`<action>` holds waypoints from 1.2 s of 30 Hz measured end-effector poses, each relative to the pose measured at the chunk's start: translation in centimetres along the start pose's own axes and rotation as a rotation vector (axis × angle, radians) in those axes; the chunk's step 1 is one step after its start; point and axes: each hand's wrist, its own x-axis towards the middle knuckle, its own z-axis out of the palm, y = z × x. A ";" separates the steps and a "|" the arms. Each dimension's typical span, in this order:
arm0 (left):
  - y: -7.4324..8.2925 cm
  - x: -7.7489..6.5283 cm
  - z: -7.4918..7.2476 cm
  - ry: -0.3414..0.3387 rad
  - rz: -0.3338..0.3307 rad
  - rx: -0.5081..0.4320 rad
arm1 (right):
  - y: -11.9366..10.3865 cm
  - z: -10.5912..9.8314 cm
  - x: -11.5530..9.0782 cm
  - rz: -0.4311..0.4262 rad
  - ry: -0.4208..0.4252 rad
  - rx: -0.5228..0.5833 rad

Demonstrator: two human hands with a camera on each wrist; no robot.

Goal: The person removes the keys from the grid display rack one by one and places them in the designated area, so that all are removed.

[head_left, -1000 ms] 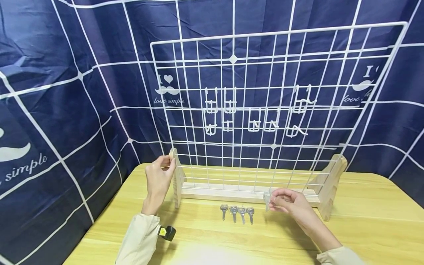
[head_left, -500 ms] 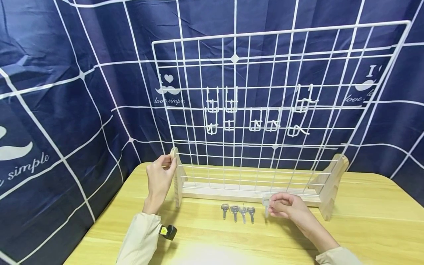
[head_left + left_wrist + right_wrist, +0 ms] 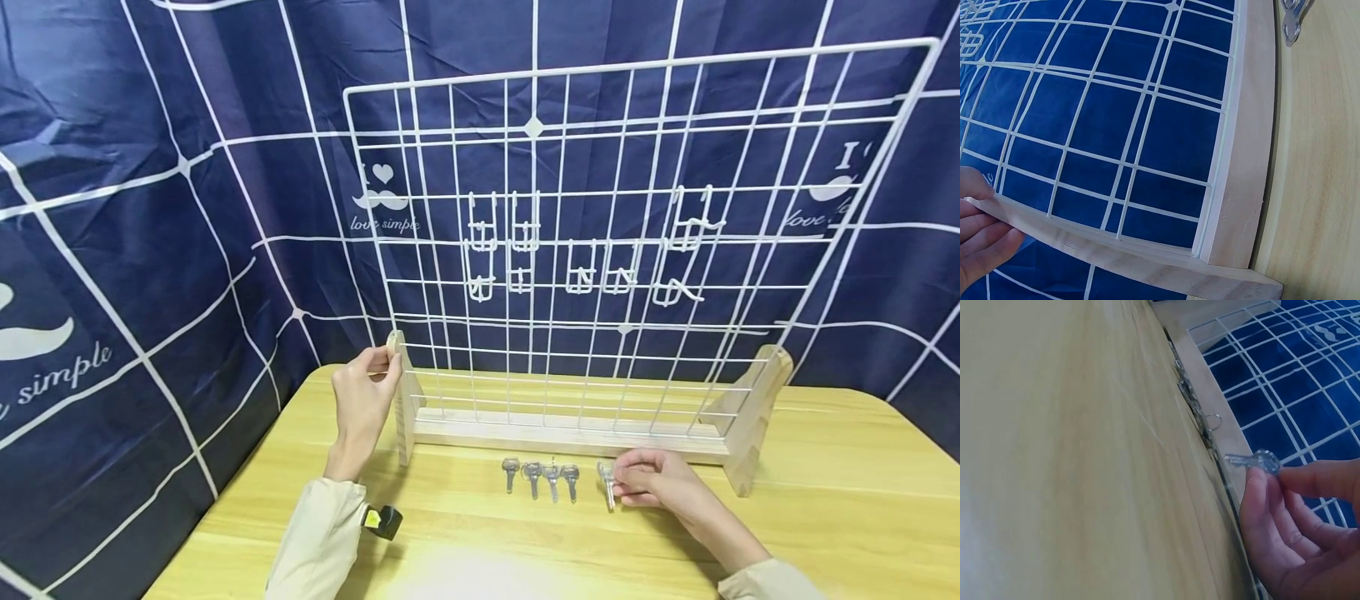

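Between thumb and fingers, my right hand (image 3: pixel 654 481) pinches a silver key (image 3: pixel 608 483) by its head, its blade pointing down close over the table in the head view. In the right wrist view the same key (image 3: pixel 1254 460) shows a rounded head at the fingertips. My left hand (image 3: pixel 366 395) grips the top of the rack's left wooden upright (image 3: pixel 402 400), thumb on one side and fingers on the other in the left wrist view. To the left of the held key, several more keys (image 3: pixel 551 482) lie in a row on the table.
The white wire grid (image 3: pixel 570 342) stands in a wooden base (image 3: pixel 540 433), with several white wire hooks (image 3: pixel 582 271) hung on it. A right wooden upright (image 3: pixel 757 421) stands beyond my right hand. Dark blue checked cloth (image 3: pixel 247 108) surrounds the yellow wooden table (image 3: pixel 862 467).
My right hand has lowered slightly toward the table with the key, and the key has turned and come down level with the row. The left hand stays on the upright.
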 end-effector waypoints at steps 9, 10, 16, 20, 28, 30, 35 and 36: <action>0.1 0.0 -0.1 0.000 -0.001 0.018 | -0.1 1.3 0.7 0.091 0.079 -0.058; 0.1 0.0 -0.1 0.000 0.002 0.021 | -0.2 1.5 0.8 0.099 0.093 -0.063; 0.0 0.1 0.0 0.007 0.015 0.012 | -0.4 2.0 1.2 0.124 0.168 -0.080; 0.0 0.0 0.1 0.004 0.003 -0.009 | -0.2 2.3 1.6 0.138 0.216 -0.094; 0.0 -0.1 -0.2 -0.016 -0.040 -0.018 | -0.2 3.1 2.1 0.160 0.275 -0.080; 0.0 -0.1 -0.1 -0.013 -0.034 -0.019 | -0.1 3.2 2.2 0.162 0.285 -0.078; 0.1 -0.1 -0.1 -0.008 -0.026 -0.028 | -0.2 3.4 2.2 0.172 0.313 -0.084; 0.1 -0.1 0.0 -0.007 -0.026 -0.028 | -0.3 3.4 2.2 0.174 0.317 -0.085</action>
